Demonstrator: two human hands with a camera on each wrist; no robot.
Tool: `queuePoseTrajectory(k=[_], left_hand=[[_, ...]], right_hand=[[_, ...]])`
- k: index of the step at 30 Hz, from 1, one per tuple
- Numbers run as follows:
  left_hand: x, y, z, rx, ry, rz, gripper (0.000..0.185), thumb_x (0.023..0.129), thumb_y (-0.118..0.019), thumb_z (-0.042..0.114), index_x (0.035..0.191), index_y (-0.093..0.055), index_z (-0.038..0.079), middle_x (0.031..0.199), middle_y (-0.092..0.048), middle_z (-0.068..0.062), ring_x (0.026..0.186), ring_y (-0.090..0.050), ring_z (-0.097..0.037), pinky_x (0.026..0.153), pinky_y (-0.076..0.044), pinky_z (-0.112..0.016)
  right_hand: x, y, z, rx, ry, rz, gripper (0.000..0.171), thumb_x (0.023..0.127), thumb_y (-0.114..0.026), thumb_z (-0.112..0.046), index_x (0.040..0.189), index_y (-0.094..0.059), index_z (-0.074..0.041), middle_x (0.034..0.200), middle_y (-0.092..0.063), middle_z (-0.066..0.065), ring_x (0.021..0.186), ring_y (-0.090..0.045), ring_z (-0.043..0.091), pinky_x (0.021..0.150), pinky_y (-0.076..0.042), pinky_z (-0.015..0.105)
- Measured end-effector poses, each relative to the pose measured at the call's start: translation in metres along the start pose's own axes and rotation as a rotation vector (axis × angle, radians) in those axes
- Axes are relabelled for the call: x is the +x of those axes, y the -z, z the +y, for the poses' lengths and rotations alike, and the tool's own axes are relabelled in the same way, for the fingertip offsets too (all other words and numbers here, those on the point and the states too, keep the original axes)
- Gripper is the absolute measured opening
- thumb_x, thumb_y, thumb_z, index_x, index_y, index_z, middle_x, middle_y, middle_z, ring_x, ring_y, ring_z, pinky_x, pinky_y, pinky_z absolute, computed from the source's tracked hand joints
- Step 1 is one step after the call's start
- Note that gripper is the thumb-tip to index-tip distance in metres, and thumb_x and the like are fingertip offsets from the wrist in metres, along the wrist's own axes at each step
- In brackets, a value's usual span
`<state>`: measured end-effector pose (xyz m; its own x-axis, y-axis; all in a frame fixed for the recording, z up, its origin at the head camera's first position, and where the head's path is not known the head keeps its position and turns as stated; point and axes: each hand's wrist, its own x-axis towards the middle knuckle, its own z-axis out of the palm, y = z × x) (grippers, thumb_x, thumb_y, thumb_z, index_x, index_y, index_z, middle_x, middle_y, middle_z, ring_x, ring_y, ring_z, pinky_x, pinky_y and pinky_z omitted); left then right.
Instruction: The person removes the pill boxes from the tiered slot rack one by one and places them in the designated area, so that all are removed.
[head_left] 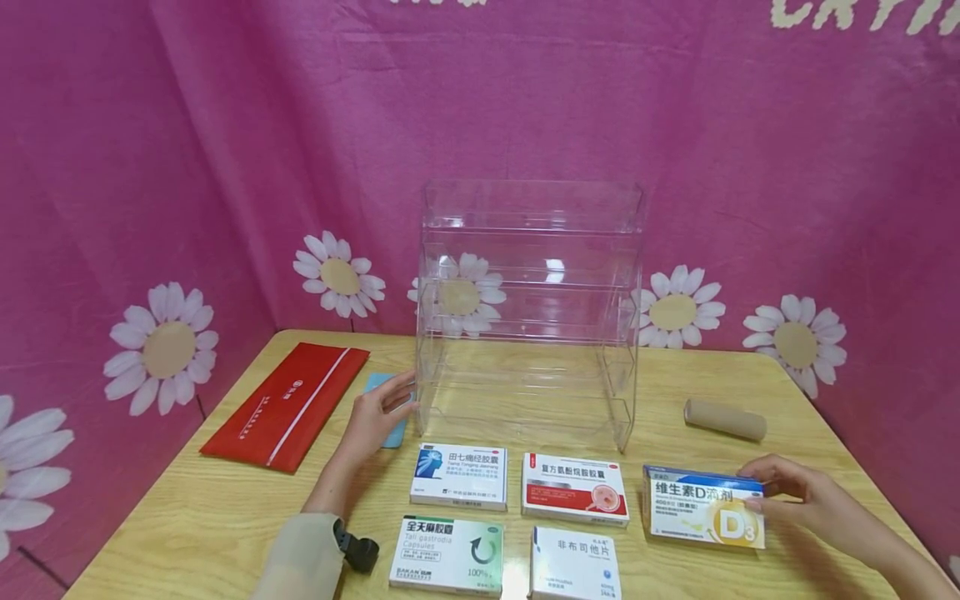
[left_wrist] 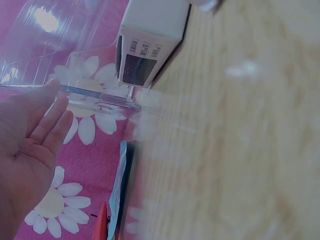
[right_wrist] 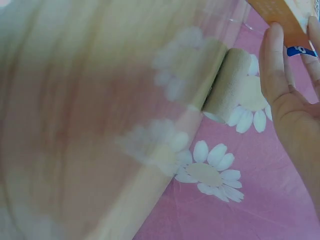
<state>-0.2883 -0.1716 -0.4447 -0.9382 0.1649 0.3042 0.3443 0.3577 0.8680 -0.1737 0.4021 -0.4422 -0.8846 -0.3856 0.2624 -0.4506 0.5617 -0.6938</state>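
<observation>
My left hand (head_left: 396, 397) lies on the table with straight fingers touching the left front corner of a clear acrylic tiered shelf (head_left: 528, 250). In the left wrist view the open palm (left_wrist: 35, 140) faces the shelf's edge (left_wrist: 100, 96). My right hand (head_left: 756, 490) grips the right end of a blue and yellow vitamin D3 box (head_left: 701, 508), which stands on its edge on the table. In the right wrist view the fingers (right_wrist: 277, 60) lie against the box's orange corner (right_wrist: 280, 12).
Several more medicine boxes lie in front of the shelf, among them a blue-white one (head_left: 459, 477), a red-white one (head_left: 576, 489) and a green-white one (head_left: 447, 554). A red envelope (head_left: 288, 404) and a blue pad (head_left: 392, 433) lie left; a tan roll (head_left: 724, 419) lies right.
</observation>
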Motion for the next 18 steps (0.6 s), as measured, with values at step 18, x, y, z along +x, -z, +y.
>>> queuePoseTrajectory(k=[18], left_hand=[[0.001,0.000,0.001,0.007,0.075,-0.010,0.052,0.091,-0.066,0.004,0.141,-0.052,0.005,0.138,-0.059,-0.018,0.128,-0.058,-0.032,0.100,-0.054,-0.037]], right_hand=[[0.013,-0.006,0.005,-0.095,-0.004,-0.062,0.023,0.089,-0.067,-0.001,0.110,-0.069,-0.007,0.099,-0.068,-0.021,0.086,-0.058,-0.011,0.066,-0.049,0.009]])
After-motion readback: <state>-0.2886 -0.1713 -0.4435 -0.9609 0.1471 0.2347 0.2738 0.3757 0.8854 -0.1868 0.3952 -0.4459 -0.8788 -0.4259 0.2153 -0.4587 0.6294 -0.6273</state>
